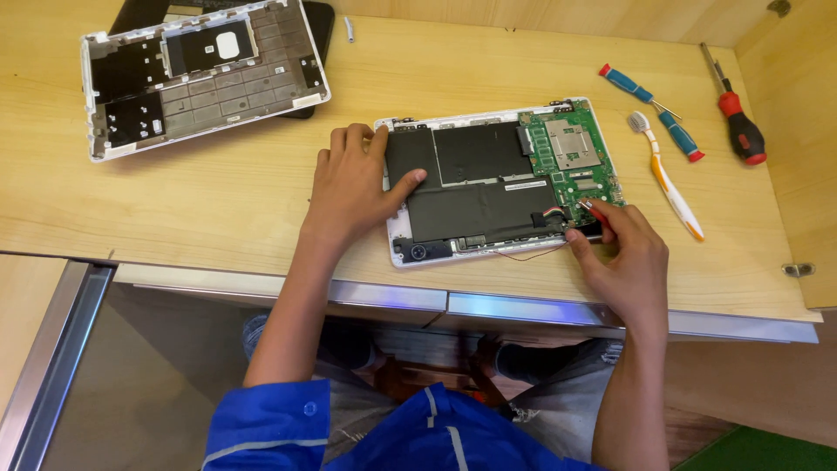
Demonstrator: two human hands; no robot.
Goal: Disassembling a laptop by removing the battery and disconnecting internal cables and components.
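An opened laptop base (501, 179) lies near the front edge of the wooden tabletop (218, 192), its insides facing up: black flat battery cells fill most of it and a green circuit board (571, 157) takes its far right part; the left hand (353, 187) rests spread flat on the base's left end, fingers over the white rim and thumb pressed on a black battery cell, holding nothing in its grasp; the right hand (623, 253) sits at the base's near right corner, fingers pinched narrowly around a small red-tipped tool (595, 209) whose tip meets the spot where thin red and black wires join the board; whether the tool touches a connector cannot be told. To the far left of the base lies a detached keyboard frame (205, 74), underside up, partly over a dark flat piece; to the right of the base lie a white and orange toothbrush (667, 179), a blue-handled screwdriver (652, 112) with red ends, and, further right, a red and black screwdriver (737, 122).
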